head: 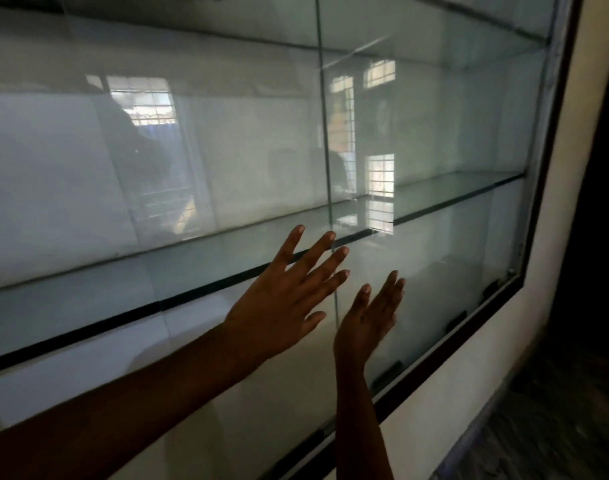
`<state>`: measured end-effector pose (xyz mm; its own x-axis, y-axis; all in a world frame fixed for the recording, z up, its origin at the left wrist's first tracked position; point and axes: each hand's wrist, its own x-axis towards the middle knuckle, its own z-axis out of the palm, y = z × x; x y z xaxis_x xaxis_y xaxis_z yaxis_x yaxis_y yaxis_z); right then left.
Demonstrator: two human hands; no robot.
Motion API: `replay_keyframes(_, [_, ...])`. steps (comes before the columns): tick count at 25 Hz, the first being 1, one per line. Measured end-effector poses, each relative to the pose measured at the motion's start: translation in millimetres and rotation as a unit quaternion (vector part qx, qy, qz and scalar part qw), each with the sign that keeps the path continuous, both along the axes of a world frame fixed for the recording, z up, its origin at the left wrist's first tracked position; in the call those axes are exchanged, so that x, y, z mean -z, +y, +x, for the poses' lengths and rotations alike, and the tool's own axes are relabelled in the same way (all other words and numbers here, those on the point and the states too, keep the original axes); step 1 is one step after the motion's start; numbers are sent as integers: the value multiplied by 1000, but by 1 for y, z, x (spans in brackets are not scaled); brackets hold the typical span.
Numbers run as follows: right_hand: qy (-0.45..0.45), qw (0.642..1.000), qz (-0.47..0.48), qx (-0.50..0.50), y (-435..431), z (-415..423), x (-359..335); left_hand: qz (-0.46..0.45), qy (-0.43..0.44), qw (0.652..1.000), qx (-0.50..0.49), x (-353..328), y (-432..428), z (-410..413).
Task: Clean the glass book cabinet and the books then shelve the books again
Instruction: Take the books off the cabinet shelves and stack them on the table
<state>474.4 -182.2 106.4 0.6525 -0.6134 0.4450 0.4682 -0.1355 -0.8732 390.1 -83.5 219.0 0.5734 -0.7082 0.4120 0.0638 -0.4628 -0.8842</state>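
Now left hand (282, 303) and right hand (367, 323), fingers (291, 245) straight, holding nothing, at cabinet glass (192, 150); glass shelves (452, 192) inside.

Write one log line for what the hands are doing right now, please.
left hand: open, fingers spread at glass door | right hand: open, beside it | glass shelf: in view | books: not in view

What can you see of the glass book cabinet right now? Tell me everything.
The glass book cabinet is set into a pale wall, with a dark frame along its right and lower edges. Two front panes meet at a vertical edge and reflect bright windows. Inside, glass shelves show no books. The left hand, fingers spread, lies on or close to the pane; the right hand is edge-on beside the pane edge.
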Motion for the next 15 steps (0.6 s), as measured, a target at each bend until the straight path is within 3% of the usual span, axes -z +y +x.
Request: replay_keyframes(15, [12,1000,-3,20,-82,87,-1,-20,7,1000,2,1,-84,88])
